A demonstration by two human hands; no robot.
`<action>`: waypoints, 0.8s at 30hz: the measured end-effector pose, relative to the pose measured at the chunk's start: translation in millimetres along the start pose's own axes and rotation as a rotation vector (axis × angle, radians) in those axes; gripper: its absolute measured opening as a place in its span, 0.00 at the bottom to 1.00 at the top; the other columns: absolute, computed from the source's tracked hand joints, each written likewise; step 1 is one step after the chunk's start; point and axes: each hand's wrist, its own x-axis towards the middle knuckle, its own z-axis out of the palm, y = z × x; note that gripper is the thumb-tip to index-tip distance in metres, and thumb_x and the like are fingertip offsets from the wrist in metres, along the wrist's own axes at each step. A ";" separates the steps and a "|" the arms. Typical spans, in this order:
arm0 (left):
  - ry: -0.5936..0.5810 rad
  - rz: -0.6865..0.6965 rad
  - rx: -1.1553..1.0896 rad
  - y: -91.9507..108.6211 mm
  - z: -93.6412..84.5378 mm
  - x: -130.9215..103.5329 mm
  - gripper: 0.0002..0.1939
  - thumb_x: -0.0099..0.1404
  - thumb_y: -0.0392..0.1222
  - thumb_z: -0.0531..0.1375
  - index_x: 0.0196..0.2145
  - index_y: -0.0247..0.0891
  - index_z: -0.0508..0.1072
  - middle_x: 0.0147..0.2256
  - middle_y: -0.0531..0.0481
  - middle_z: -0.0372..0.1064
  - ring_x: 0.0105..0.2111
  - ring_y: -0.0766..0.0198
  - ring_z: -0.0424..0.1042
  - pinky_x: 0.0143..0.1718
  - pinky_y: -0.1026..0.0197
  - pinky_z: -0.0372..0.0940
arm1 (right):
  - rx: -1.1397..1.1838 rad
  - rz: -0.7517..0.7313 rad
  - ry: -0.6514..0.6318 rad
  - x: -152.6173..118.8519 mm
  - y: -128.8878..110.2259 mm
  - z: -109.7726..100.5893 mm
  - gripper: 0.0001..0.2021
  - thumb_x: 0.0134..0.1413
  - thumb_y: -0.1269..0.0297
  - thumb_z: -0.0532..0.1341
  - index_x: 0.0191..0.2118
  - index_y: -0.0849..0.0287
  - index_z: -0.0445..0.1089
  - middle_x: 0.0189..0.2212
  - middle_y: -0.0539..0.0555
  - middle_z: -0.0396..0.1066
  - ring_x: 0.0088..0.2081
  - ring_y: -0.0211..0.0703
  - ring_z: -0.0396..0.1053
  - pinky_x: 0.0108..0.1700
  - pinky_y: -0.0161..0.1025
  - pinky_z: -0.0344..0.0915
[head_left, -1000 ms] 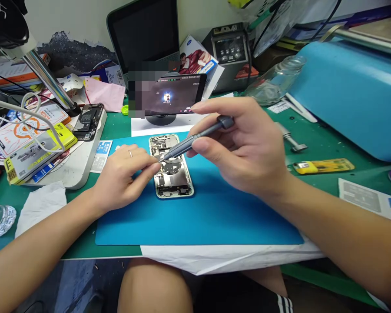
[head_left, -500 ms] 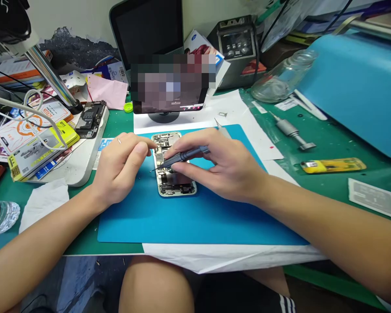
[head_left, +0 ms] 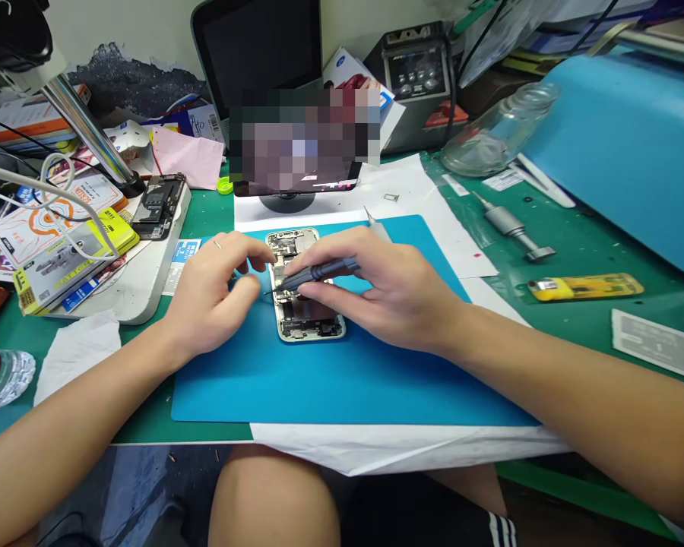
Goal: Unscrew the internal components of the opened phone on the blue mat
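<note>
An opened smartphone (head_left: 311,329), its circuit board and inner parts showing, lies on a blue mat (head_left: 319,387). My right hand (head_left: 396,289) grips a dark grey screwdriver (head_left: 313,275) between thumb and fingers. The shaft slants down to the left, its tip near the phone's left edge. Behind that hand a thin pointed tool (head_left: 378,225) with a pale handle sticks up; whether the hand holds it too, I cannot tell. Beside the phone's left edge, my left hand (head_left: 213,292) has its thumb and forefinger apart. Nothing shows between them.
A tablet (head_left: 296,186) on a stand rises behind the mat. At left, boxes and another opened phone (head_left: 160,205) rest on a white slab (head_left: 142,300). A glass jar (head_left: 498,137), a small grey tool (head_left: 510,228) and a yellow cutter (head_left: 586,287) lie at right.
My left thumb and forefinger, close together before, have moved apart, and that hand has drawn slightly left. The screwdriver stays over the phone, shifted only slightly.
</note>
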 end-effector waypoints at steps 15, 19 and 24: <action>-0.039 0.101 0.112 -4.6 8.6 -1.0 0.08 0.74 0.42 0.58 0.45 0.39 0.76 0.39 0.48 0.78 0.38 0.60 0.74 0.40 0.57 0.62 | 0.038 0.138 0.339 5.0 -7.9 -7.3 0.12 0.61 0.59 0.66 0.47 0.47 0.64 0.39 0.50 0.78 0.45 0.47 0.80 0.40 0.44 0.79; -0.024 0.112 0.126 -4.2 8.6 -0.4 0.07 0.74 0.41 0.59 0.43 0.38 0.76 0.38 0.49 0.79 0.37 0.61 0.74 0.39 0.58 0.62 | 0.042 0.117 0.317 4.2 -6.3 -6.7 0.12 0.61 0.61 0.66 0.47 0.47 0.65 0.39 0.50 0.78 0.45 0.46 0.80 0.41 0.43 0.80; -0.026 0.116 0.126 -4.0 7.2 -0.8 0.06 0.74 0.39 0.59 0.42 0.38 0.77 0.36 0.49 0.78 0.36 0.62 0.74 0.39 0.58 0.61 | 0.097 0.043 0.324 4.2 -4.1 -5.9 0.14 0.59 0.70 0.67 0.47 0.49 0.66 0.40 0.48 0.76 0.44 0.41 0.80 0.43 0.39 0.79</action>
